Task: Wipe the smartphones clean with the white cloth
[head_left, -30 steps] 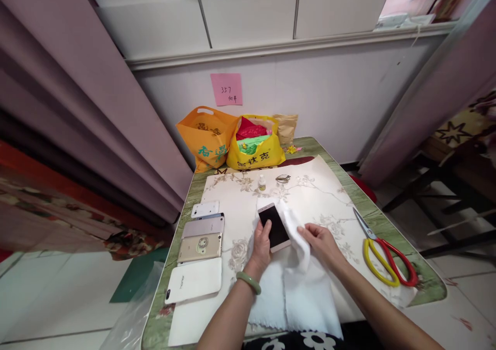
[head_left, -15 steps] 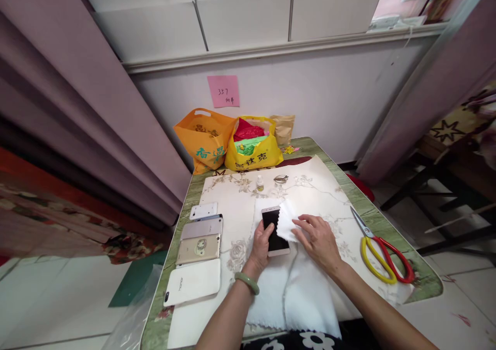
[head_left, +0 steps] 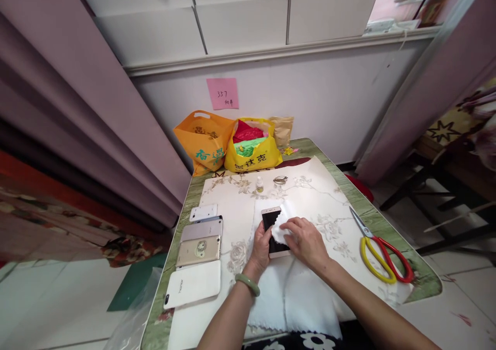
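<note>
A white-framed smartphone (head_left: 270,218) with a dark screen lies over a large white cloth (head_left: 294,303) in front of me. My left hand (head_left: 262,243) grips its left edge, the thumb at the screen side. On the screen rests a small white cloth with a zigzag edge (head_left: 279,229), and the fingers of my right hand (head_left: 306,240) are bunched on it. Part of the screen is hidden under that cloth and my fingers. Beyond the phone stand a small bottle (head_left: 259,185) and a pair of folded glasses (head_left: 280,180).
On the left lie several phones, among them a white one (head_left: 194,284) and a gold one (head_left: 198,251). Scissors (head_left: 382,257) with red and yellow handles lie at right. An orange bag (head_left: 207,143) and a stuffed yellow bag (head_left: 253,159) stand at the table's back.
My right hand has moved left over the phone, carrying the small cloth further onto the screen, where it is now more bunched. My left hand keeps its grip on the phone.
</note>
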Action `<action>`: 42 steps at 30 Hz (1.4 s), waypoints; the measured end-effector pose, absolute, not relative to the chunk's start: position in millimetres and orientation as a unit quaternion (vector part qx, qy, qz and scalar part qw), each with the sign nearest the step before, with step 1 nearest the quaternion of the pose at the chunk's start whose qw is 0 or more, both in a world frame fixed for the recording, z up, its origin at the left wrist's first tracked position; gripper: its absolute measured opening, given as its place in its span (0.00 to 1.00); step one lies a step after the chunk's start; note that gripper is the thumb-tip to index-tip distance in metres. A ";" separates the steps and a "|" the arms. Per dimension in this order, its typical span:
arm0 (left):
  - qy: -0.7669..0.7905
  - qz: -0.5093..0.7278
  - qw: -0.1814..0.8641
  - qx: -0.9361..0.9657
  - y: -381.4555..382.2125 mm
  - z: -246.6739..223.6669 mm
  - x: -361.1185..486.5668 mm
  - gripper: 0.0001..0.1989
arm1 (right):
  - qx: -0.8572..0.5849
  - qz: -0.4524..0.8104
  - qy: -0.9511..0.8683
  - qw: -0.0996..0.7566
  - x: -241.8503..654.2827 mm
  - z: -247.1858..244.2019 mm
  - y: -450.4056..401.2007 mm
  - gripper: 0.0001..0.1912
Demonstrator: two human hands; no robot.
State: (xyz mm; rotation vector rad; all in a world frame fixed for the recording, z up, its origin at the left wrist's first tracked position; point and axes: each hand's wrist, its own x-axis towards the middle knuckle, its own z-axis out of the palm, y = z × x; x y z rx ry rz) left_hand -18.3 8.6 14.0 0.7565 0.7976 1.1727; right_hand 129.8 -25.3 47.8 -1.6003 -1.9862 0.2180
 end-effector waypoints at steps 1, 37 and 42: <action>0.358 0.524 0.697 0.333 8.9 12.2 -18.7 0.19 | -0.605 0.106 -0.731 0.298 129.2 46.4 -25.7 0.15; 0.348 0.524 0.742 0.231 10.8 7.3 -22.9 0.22 | -0.677 0.358 -0.535 0.358 114.6 39.4 -22.0 0.22; 0.364 0.528 0.727 0.247 11.3 7.1 -20.2 0.21 | -0.698 0.323 -0.534 0.352 112.1 38.7 -10.2 0.20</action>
